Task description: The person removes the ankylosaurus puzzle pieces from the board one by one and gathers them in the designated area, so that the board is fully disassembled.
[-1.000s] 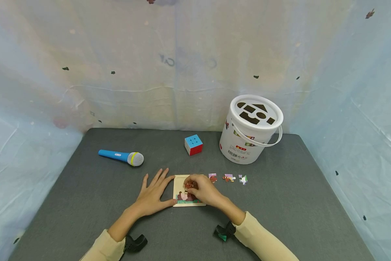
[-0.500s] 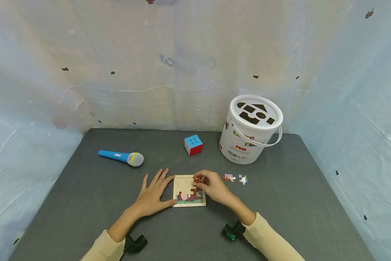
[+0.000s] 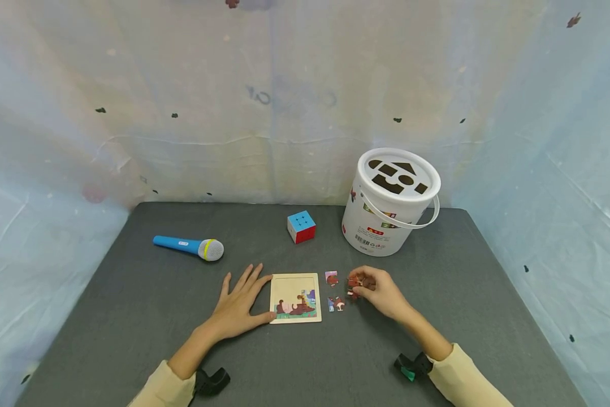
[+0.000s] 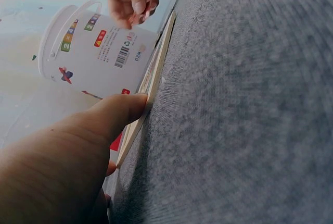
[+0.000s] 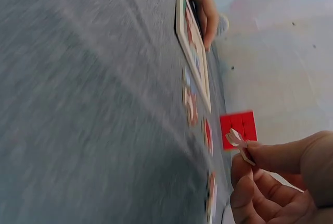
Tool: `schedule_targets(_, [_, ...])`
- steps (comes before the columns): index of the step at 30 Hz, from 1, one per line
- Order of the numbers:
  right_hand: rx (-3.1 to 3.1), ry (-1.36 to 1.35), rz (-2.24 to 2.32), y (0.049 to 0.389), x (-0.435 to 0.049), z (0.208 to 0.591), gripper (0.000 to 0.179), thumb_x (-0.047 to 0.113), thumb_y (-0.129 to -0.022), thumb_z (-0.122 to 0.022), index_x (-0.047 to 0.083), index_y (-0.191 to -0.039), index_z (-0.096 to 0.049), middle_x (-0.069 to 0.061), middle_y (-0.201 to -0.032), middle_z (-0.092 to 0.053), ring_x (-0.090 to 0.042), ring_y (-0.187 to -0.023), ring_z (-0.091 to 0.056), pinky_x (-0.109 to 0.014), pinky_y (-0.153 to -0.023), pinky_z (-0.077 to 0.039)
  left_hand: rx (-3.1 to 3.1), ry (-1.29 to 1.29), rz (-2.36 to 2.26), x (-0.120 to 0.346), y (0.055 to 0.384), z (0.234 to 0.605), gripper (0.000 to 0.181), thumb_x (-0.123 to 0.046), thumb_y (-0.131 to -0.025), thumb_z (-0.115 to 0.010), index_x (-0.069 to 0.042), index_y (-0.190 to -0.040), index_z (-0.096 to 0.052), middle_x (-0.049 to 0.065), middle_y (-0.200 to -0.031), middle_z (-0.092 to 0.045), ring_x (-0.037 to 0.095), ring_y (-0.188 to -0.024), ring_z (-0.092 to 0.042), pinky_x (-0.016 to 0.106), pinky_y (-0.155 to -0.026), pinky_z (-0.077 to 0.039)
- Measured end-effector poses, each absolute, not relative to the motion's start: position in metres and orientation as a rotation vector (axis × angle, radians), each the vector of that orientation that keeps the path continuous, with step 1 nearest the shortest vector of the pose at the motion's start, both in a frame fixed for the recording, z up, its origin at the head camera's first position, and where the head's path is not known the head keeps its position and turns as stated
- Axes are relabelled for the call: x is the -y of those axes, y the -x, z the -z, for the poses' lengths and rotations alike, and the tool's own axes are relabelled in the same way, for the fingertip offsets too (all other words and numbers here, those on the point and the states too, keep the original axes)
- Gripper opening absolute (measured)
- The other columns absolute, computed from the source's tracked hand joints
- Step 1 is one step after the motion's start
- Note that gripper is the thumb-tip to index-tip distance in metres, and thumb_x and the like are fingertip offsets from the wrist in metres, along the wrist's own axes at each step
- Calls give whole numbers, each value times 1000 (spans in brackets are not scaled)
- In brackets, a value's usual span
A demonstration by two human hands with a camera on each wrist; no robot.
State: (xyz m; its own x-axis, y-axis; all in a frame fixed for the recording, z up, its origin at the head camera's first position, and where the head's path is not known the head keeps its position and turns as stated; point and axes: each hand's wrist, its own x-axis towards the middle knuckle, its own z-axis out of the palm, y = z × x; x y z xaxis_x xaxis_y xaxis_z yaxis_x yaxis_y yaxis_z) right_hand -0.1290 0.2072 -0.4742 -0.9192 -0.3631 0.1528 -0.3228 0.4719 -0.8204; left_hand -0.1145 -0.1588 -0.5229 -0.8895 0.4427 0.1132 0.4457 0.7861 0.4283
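Note:
A square wooden puzzle board (image 3: pixel 286 287) lies flat, with brown, pink and green pieces along its bottom and up its lower right. My left hand (image 3: pixel 239 308) rests spread at its left edge; the thumb touches the board's near left rim and the index finger reaches its far left corner. To the right of the board, my right hand (image 3: pixel 382 292) pinches a jigsaw piece (image 5: pixel 242 148) between thumb and index finger, held above the table in the right wrist view. Two loose jigsaw pieces lie between board and hand: an upper one (image 3: pixel 331 278) and a lower one (image 3: pixel 336 304).
Behind the board stands a blue, red and white puzzle cube (image 3: pixel 302 226). A white lidded bucket (image 3: pixel 381 226) with shape cutouts is at the back right. A blue toy microphone (image 3: pixel 187 245) lies at the left. A pale curtain (image 3: pixel 305 102) hangs beyond the grey table.
My right hand has moved from over the board to the loose pieces on its right. The two pieces beside the board are now uncovered. The left hand has stayed in place.

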Motion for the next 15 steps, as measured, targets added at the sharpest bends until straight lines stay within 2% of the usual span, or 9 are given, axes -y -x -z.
schedule_targets(10, [-2653, 595, 1480, 118, -230, 475, 25, -7, -87, -72, -7, -111, -69, -9, -85, -64, -12, -64, -58, -24, -55, -49, 2956, 745, 730, 160, 115, 524, 92, -72, -85, -59, -18, -156, -36, 12, -165, -18, 35, -152, -11, 70, -111, 4])
schedule_targets(15, [-2653, 571, 1436, 114, -225, 471, 25, -13, -86, -69, -10, -110, -67, -17, -88, -64, -18, -65, -58, -24, -57, -48, 2956, 748, 724, 160, 115, 524, 92, -72, -85, -59, -18, -156, -36, 12, -165, -18, 35, -152, -12, 70, -111, 3])
